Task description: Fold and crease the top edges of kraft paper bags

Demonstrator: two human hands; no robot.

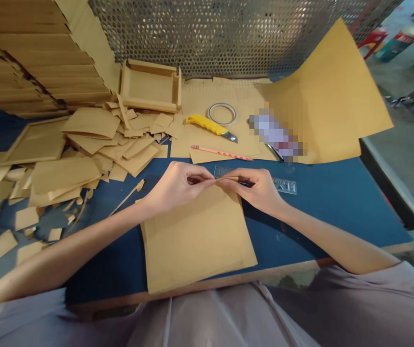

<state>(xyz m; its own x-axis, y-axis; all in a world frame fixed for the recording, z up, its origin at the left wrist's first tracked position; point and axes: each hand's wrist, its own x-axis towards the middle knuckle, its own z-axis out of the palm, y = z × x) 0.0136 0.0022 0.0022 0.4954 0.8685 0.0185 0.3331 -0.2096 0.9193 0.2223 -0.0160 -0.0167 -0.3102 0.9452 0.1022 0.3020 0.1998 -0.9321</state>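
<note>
A brown kraft paper sheet lies at the table's front edge, and other sheet edges show under it. At its far edge my left hand pinches the paper between thumb and fingers. Close beside it, my right hand pinches the same edge, where a narrow strip looks folded up. Behind the fingers lies a clear plastic ruler, partly hidden by my right hand. Farther back are a pink pencil, a yellow utility knife with its blade showing, and a roll of tape.
Scraps of brown paper cover the left of the blue tabletop. A shallow paper box sits behind them, beside a tall cardboard stack. A large curved sheet rises at the back right. Perforated metal stands behind.
</note>
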